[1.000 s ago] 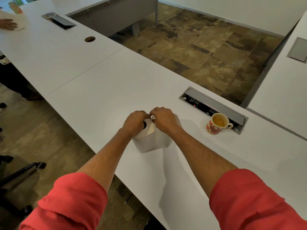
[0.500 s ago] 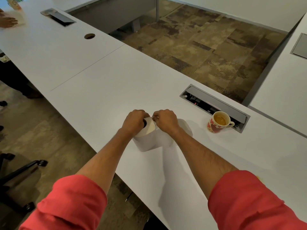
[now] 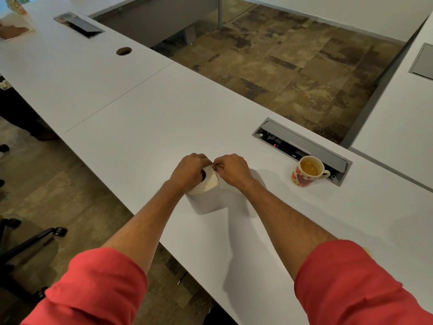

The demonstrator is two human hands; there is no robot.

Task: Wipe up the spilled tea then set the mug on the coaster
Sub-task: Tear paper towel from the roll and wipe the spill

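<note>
A white paper roll [image 3: 206, 198] stands upright on the white table [image 3: 145, 127] in front of me. My left hand [image 3: 189, 171] grips the top of the roll. My right hand [image 3: 232, 171] pinches the loose sheet at the roll's top edge, and the sheet hangs down beside the roll. A mug [image 3: 307, 171] with red hearts, holding tea, stands to the right beside the cable box. A small yellow edge [image 3: 366, 252] peeks out behind my right sleeve; I cannot tell what it is. No spill shows on the table.
A grey cable box [image 3: 304, 146] with an open lid is sunk in the table behind the mug. Far left, another person's hand [image 3: 11, 31] rests on paper near a cup [image 3: 16, 5]. An office chair base [image 3: 28, 240] stands on the floor at left.
My hands stay on the roll, the right one drawn slightly closer to the left at the roll's top. The view has shifted a little.
</note>
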